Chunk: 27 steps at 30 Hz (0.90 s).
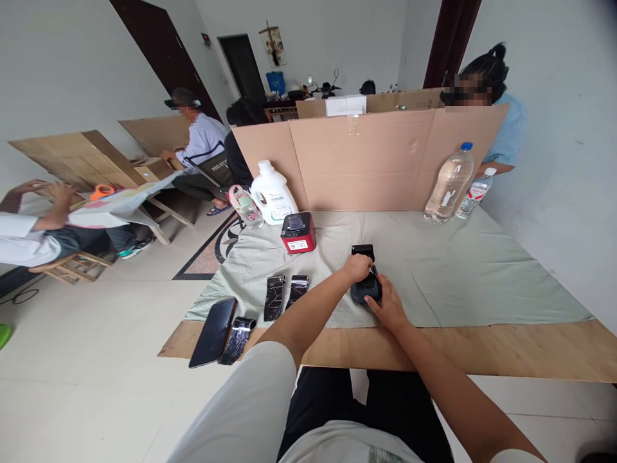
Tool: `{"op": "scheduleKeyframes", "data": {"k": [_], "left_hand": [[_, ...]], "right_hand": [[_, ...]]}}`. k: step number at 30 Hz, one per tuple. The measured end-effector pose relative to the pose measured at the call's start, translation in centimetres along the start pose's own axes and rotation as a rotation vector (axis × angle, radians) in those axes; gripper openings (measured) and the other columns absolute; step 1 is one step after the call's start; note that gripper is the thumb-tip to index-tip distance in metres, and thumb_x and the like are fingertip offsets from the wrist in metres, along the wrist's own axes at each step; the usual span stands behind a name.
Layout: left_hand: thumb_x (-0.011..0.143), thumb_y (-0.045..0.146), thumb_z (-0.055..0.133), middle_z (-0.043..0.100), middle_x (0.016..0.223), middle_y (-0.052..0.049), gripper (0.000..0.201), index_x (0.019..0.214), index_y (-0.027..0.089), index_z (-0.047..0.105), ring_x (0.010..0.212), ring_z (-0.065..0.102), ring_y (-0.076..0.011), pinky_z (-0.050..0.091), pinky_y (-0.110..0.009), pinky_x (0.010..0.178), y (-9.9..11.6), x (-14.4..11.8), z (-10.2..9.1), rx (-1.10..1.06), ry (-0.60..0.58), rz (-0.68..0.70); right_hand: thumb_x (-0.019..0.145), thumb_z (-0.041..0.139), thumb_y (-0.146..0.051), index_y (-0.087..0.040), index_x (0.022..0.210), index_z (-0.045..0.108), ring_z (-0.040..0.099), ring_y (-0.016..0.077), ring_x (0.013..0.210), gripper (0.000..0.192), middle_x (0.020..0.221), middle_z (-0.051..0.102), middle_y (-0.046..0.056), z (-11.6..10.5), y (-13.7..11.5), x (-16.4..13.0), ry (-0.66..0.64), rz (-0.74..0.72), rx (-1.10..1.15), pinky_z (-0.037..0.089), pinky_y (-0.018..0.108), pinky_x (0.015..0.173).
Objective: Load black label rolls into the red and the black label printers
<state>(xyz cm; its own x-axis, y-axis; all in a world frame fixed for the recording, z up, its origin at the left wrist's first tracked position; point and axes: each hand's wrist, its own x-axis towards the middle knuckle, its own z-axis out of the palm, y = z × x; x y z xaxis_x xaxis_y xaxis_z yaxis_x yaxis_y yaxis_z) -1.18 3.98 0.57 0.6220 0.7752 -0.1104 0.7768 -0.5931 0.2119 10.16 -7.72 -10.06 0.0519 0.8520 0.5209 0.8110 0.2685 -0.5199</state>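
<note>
— Hands first: where do they sit against the small black device (367,287)?

— Both are on it. The left hand (357,267) comes in from the left and closes over its upper left part, fingers curled down onto it. The right hand (388,307) cups it from the lower right, thumb side against the body. So the device lies between the two hands, straight ahead of the person, on the green cloth (457,270) near the front edge of the surface (482,350).

— Which way does it run?

— Its long axis seems to point away from the person: a rounded dark body close in, and a flat black part (363,251) standing up at the far end. Neither hand is clearly nearer; both touch it.

— What can't you make out?

— Most of the device is covered by the fingers, so I cannot tell whether the far piece is hinged to the body or separate. The right hand's fingertips are hidden underneath.

— Anything close by?

— A red and black box (297,233) sits up and to the left, apart from the hands. Two dark foil strips (284,294) lie further left, and a phone (213,332) rests at the surface's left corner.
</note>
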Motion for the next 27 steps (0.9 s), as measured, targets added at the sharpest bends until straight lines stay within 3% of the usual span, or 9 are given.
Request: {"op": "scheduleKeyframes", "data": {"k": [2, 7, 15, 20, 27], "left_hand": [[0.081, 0.021, 0.057, 0.069, 0.11, -0.005, 0.025, 0.103, 0.023, 0.068, 0.106, 0.061, -0.0234, 0.043, -0.033, 0.092, -0.2, 0.0, 0.0, -0.016, -0.003, -0.002], [0.08, 0.021, 0.057, 0.069, 0.107, -0.007, 0.029, 0.109, 0.021, 0.062, 0.101, 0.063, -0.0235, 0.046, -0.033, 0.087, -0.2, -0.3, 0.0, 0.002, -0.018, -0.004], [0.074, 0.025, 0.062, 0.071, 0.09, -0.004, 0.018, 0.09, 0.02, 0.063, 0.09, 0.065, -0.0229, 0.039, -0.038, 0.094, 0.0, -0.8, 0.3, -0.029, 0.079, -0.021], [0.074, 0.022, 0.059, 0.071, 0.089, -0.006, 0.017, 0.09, 0.019, 0.065, 0.092, 0.065, -0.0247, 0.039, -0.039, 0.093, -0.2, -0.6, 0.9, -0.031, 0.086, -0.001], [0.074, 0.02, 0.06, 0.071, 0.09, -0.005, 0.022, 0.096, 0.019, 0.065, 0.092, 0.064, -0.0208, 0.037, -0.035, 0.099, -0.7, -1.1, 1.6, -0.079, 0.193, 0.021]], "right_hand": [[0.086, 0.049, -0.054, -0.02, 0.142, 0.034, 0.042, 0.0327, 0.126, 0.068, 0.142, 0.039, 0.017, -0.6, -0.4, 0.3, -0.024, -0.036, -0.033, 0.042, 0.054, 0.099], [0.088, 0.049, -0.047, -0.021, 0.129, 0.053, 0.047, 0.0304, 0.117, 0.049, 0.134, 0.046, 0.015, -1.3, -0.8, 0.7, -0.067, -0.14, -0.074, 0.044, 0.051, 0.098], [0.09, 0.046, -0.045, -0.021, 0.132, 0.05, 0.047, 0.0301, 0.119, 0.049, 0.139, 0.042, 0.015, -0.7, -0.7, -0.2, -0.041, -0.142, -0.084, 0.046, 0.051, 0.096], [0.09, 0.046, -0.044, -0.017, 0.132, 0.05, 0.047, 0.0304, 0.119, 0.05, 0.139, 0.042, 0.017, -0.7, -0.6, -0.1, -0.032, -0.161, -0.086, 0.045, 0.051, 0.097], [0.09, 0.045, -0.045, -0.019, 0.134, 0.047, 0.047, 0.0307, 0.119, 0.051, 0.14, 0.042, 0.017, -0.6, -0.6, -0.2, -0.046, -0.162, -0.085, 0.046, 0.052, 0.096]]}}
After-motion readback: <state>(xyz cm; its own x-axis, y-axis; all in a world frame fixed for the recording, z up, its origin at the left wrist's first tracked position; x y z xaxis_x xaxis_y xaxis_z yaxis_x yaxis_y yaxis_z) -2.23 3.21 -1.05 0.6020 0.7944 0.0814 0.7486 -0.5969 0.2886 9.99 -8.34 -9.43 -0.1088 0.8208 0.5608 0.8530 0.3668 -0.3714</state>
